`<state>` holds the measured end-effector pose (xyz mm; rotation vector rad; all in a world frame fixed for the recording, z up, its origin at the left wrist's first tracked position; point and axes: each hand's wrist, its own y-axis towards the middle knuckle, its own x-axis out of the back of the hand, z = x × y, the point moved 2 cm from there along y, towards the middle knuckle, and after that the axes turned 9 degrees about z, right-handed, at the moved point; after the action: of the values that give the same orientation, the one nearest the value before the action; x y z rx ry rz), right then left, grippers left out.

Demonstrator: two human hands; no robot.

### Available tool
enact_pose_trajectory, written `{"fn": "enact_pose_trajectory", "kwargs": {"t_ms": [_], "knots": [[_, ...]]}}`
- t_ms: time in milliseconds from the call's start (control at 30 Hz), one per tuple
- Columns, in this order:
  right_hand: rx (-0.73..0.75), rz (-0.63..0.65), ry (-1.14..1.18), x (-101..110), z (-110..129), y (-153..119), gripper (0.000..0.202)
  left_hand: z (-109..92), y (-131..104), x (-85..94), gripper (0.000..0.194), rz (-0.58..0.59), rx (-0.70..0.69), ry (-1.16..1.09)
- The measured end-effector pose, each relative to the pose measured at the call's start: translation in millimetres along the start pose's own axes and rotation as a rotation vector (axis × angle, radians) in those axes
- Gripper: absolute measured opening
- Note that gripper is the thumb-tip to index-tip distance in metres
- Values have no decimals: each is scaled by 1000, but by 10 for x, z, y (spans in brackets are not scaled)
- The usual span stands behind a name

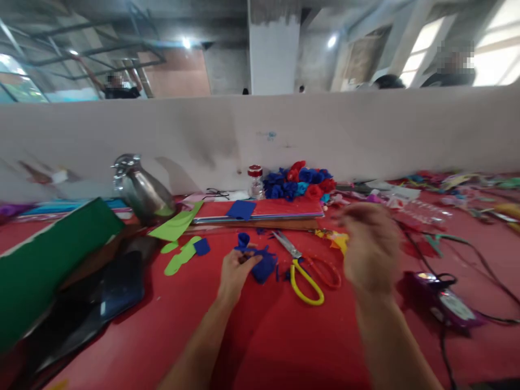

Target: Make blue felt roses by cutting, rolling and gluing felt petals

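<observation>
My left hand (235, 268) is closed in a pinch on a dark blue paper piece (244, 241), which looks curled at its top. Just right of those fingers, more blue paper pieces (264, 265) lie on the red tabletop (268, 346). My right hand (371, 246) is raised above the table and smeared by motion, so its fingers cannot be made out. Between the hands rest scissors (298, 262) with one yellow and one red handle, blades apart and pointing away. A blue square (202, 247) and light green paper cutouts (182, 255) lie left of my left hand.
A paper stack (280, 208) spans the back, with crumpled red and blue paper flowers (298, 181) and a red-lidded jar (255, 181) behind it. A metal jug (142, 189) and green board (52, 265) stand left. A purple corded device (444, 303) sits right.
</observation>
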<state>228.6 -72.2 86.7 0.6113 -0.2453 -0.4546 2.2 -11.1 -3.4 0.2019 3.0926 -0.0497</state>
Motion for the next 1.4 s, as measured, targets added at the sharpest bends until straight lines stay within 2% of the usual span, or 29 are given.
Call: {"fn": "enact_pose_trajectory", "kwargs": {"t_ms": [67, 100, 133, 233, 300, 400, 500, 567, 767, 867, 967, 1067, 1167, 1267, 1400], "knots": [[-193, 265, 29, -358, -258, -76, 23, 10, 19, 6, 31, 4, -3, -31], [-302, 437, 27, -524, -386, -122, 24, 15, 27, 6, 32, 14, -4, -39], [-358, 540, 0, -653, -493, -162, 25, 19, 33, 4, 35, 35, -9, -47], [-370, 829, -57, -890, -686, -224, 27, 29, 41, 0, 34, 70, -22, -44], [-329, 956, -83, -955, -725, -220, 25, 41, 48, 1, 31, 80, -30, -37], [-320, 1007, -149, -993, -741, -200, 23, 66, 62, 3, 30, 105, -31, -15], [-339, 981, -188, -991, -760, -219, 20, 73, 60, -1, 30, 131, -35, 19], [-362, 898, -176, -959, -779, -239, 18, 61, 46, -10, 31, 141, -51, 7], [-560, 400, 77, -800, -800, -243, 20, 14, 3, -14, 28, 109, -65, -187], [-675, 270, 281, -793, -758, -222, 22, 12, -2, -11, 33, 142, -35, -235], [-779, 199, 433, -850, -695, -197, 21, 12, -6, -28, 37, 207, -5, -317], [-814, 125, 549, -932, -638, -197, 20, 13, -6, -50, 38, 259, 7, -380], [-826, 71, 638, -994, -615, -243, 19, 21, 4, -40, 35, 228, 4, -419], [-845, 69, 657, -1019, -620, -305, 19, 33, 17, -17, 33, 191, 5, -449], [-847, 106, 633, -1027, -619, -346, 20, 36, 12, -33, 29, 218, 9, -503]]}}
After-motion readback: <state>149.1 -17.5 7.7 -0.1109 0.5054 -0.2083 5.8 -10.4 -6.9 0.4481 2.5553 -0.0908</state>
